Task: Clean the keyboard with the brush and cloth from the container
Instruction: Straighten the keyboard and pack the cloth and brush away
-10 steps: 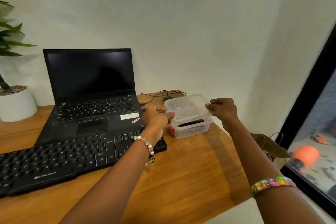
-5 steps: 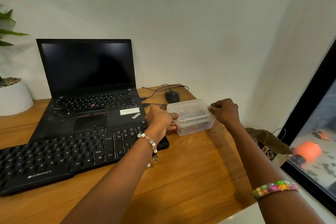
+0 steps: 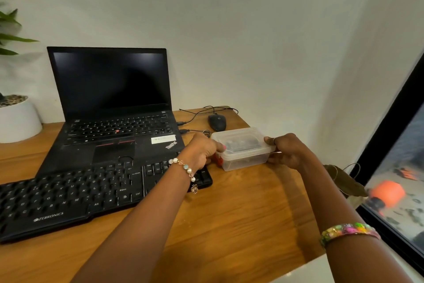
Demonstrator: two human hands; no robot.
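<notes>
Nearest, external keyboard point(image 3: 91, 193): black, along the desk's point(image 3: 241, 225) front-left edge — the thing to be cleaned.
Left hand point(image 3: 202, 152): fingers curled against the container's left end, gripping it.
Right hand point(image 3: 286, 150): clenched on the lid's right rim.
Clear plastic container point(image 3: 243, 149): near the desk's right edge; lid still on, dark items inside.
Doing it well: probably steady the base, peel the lid up evenly — no jerking.
Farthest: mouse point(image 3: 217, 122), back-right corner.

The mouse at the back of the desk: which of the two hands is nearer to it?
Left. The left hand grips the container's left end, just in front of the mouse; the right hand holds the far right end.
</notes>
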